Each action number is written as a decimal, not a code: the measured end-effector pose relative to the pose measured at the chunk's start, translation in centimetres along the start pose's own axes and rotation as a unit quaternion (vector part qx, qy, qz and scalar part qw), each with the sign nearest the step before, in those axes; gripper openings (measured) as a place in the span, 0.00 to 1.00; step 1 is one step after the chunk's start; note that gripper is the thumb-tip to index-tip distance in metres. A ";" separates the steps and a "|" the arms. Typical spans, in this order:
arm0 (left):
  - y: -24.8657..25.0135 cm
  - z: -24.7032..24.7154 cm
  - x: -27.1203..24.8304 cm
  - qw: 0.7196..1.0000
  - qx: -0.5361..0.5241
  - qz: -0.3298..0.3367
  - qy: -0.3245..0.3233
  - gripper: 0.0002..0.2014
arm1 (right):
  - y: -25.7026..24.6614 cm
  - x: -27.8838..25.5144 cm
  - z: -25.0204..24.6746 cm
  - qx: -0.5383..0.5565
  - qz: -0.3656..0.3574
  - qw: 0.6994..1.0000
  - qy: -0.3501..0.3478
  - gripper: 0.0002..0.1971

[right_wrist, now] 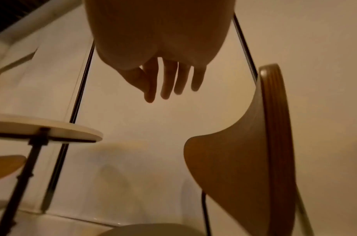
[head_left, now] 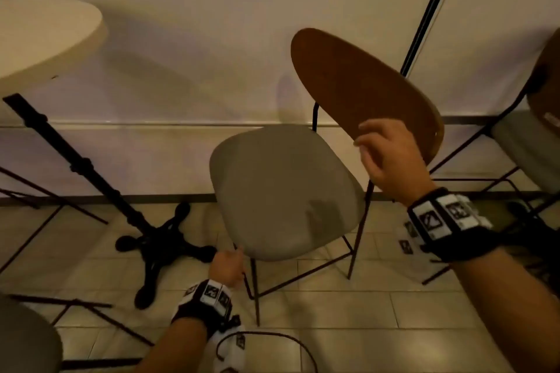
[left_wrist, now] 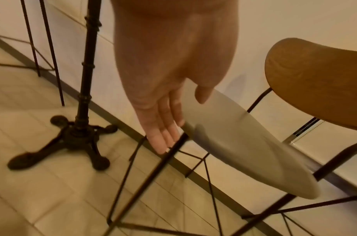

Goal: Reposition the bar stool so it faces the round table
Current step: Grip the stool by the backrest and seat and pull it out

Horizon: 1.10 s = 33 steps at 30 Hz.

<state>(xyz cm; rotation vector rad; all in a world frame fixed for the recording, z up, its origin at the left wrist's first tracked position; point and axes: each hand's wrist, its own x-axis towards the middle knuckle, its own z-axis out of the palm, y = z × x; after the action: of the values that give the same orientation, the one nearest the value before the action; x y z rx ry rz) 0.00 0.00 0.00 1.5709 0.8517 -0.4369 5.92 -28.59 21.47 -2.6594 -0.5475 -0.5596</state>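
Note:
The bar stool stands mid-floor with a grey seat and a brown wooden backrest on thin dark legs. The round cream table is to its left on a black pedestal. My left hand is at the seat's front-left corner. In the left wrist view this left hand has straight fingers along the seat edge and the thumb over the top. My right hand hovers by the backrest's near end. The right wrist view shows the right hand with straight fingers, apart from the backrest.
A second stool stands close on the right, and another grey seat is at the bottom left. The table's four-footed base sits just left of the stool's legs. A white wall runs behind, with a black vertical strip.

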 end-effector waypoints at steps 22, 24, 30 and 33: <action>-1.6 7.3 2.1 0.872 -0.481 -0.071 0.051 0.32 | 7.8 3.5 -3.4 -0.124 0.081 0.968 -0.201 0.41; -1.4 5.7 2.5 0.881 -0.464 -0.056 0.076 0.31 | 6.0 2.9 -2.7 -0.110 0.080 0.978 -0.159 0.38; -1.2 1.8 3.8 0.873 -0.467 -0.055 0.129 0.34 | 3.1 1.2 -0.7 0.019 0.082 0.993 -0.085 0.36; -1.9 2.5 2.9 0.852 -0.514 -0.047 0.093 0.32 | 4.8 -0.5 -1.3 0.036 0.025 0.992 -0.119 0.50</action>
<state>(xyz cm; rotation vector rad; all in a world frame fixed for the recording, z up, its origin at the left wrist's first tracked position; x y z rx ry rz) 1.04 -1.64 -3.83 0.5692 1.0612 0.1338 7.19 -33.46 21.05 -2.6784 -0.5538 -0.2040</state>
